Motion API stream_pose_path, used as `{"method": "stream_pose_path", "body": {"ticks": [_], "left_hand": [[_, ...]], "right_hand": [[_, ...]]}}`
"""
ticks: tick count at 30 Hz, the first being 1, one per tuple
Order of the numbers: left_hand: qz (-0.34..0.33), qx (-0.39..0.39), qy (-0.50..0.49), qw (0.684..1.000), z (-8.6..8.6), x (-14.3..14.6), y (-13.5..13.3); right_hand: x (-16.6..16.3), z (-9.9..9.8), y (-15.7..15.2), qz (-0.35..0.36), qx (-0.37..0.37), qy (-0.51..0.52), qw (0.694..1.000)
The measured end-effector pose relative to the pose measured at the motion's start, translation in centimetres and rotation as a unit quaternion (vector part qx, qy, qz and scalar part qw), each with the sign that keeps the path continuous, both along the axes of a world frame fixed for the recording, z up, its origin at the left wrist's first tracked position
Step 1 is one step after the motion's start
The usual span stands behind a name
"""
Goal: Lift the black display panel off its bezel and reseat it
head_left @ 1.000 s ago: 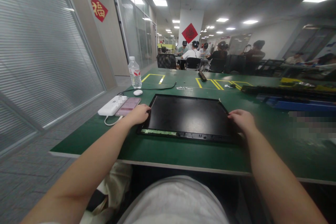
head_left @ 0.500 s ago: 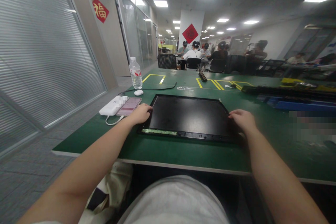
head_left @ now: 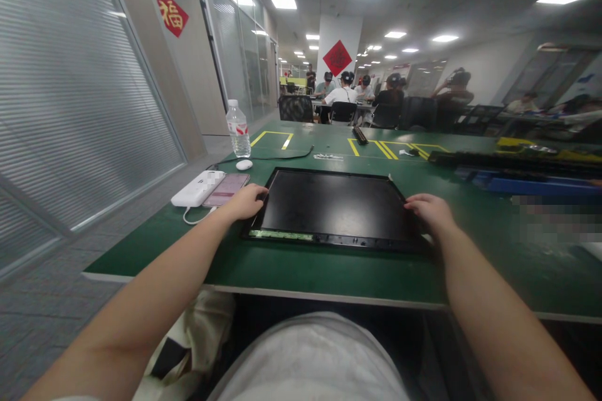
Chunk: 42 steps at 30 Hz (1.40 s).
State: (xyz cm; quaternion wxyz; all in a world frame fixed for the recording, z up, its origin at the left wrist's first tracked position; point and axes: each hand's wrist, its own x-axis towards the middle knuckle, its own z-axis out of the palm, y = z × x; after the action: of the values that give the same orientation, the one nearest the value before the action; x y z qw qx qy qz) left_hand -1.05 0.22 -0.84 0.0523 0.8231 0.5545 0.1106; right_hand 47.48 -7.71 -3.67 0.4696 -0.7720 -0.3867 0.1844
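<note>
A black screen panel (head_left: 336, 203) in a thin dark frame lies flat on the green table (head_left: 324, 276) before me. Along its near edge runs a strip that is green on the left and black on the right. The fingers of my left hand (head_left: 247, 201) are closed on the panel's left edge. On the opposite side, my right hand (head_left: 431, 210) pinches the right edge between thumb and fingers. My left fingertips are partly hidden at the frame.
Left of the panel lie a phone (head_left: 228, 188), a cabled white power bank (head_left: 197, 188) and a small white case (head_left: 244, 165). A water bottle (head_left: 238, 131) stands behind them. Long black and blue parts (head_left: 508, 180) lie at right. Several people sit at tables beyond.
The whole view has shifted slightly, so things appear a little further left. Both hands keep their hold on the panel's side edges, and the panel stays in place on the table.
</note>
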Motion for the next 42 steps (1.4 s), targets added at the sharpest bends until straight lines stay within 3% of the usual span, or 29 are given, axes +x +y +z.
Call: {"method": "stream_pose_path", "body": {"ticks": [13, 21, 26, 36, 42], "left_hand": [[-0.002, 0.017, -0.027, 0.999, -0.6, -0.2, 0.4], [0.021, 0.03, 0.047, 0.998, -0.7, -0.2, 0.6], [0.013, 0.024, 0.062, 0.998, -0.6, 0.0, 0.7], [0.013, -0.01, -0.132, 0.991, 0.1, 0.3, 0.1], [0.117, -0.105, -0.349, 0.924, 0.5, 0.5, -0.5]], "right_hand": [[-0.3, 0.3, -0.2, 0.002, -0.017, -0.041, 0.999], [0.5, 0.1, -0.2, -0.053, -0.012, -0.112, 0.992], [0.3, -0.1, 0.0, -0.026, -0.035, -0.115, 0.992], [0.2, -0.2, 0.1, 0.001, -0.072, -0.148, 0.986], [0.3, -0.2, 0.2, 0.007, -0.071, -0.181, 0.981]]}}
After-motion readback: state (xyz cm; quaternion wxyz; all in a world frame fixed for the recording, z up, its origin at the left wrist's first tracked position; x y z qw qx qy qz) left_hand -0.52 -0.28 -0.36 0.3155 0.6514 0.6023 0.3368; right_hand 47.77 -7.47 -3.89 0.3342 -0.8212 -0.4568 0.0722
